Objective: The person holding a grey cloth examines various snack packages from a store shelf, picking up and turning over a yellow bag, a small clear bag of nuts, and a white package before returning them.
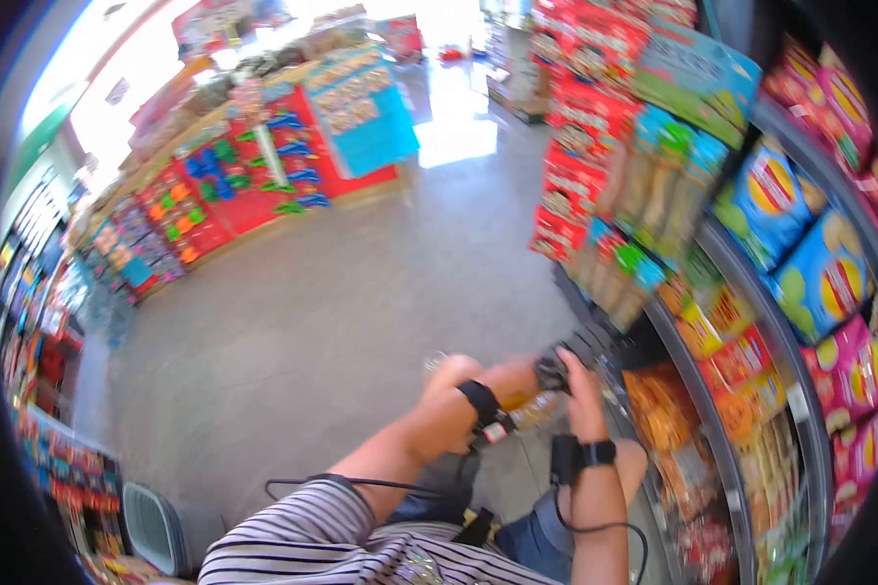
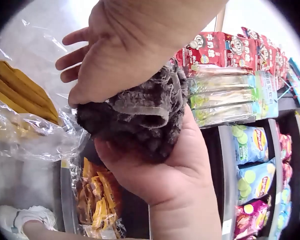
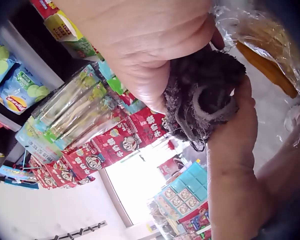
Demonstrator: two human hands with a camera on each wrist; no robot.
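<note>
Both hands hold a crumpled dark grey fuzzy cloth [image 2: 155,112] with a rolled, looped edge. In the left wrist view my left hand [image 2: 130,55] reaches over it from above, several fingertips spread past its far side. My right hand [image 2: 160,175] grips it from below, the thumb along its underside. Seen from the right wrist, my right hand [image 3: 140,55] covers the top of the cloth [image 3: 205,100], and my left hand [image 3: 232,135] is against its other side. A clear plastic bag [image 2: 35,140] with a folded mustard-yellow item [image 2: 25,90] lies close beside the hands.
Snack shelves [image 1: 722,429] stand close on the right, with chip bags [image 1: 776,195] and red hanging packets [image 1: 590,127] above. A long red display counter [image 1: 234,205] runs along the far left. Grey floor [image 1: 322,302] stretches between. A grey bin [image 1: 151,526] stands at lower left.
</note>
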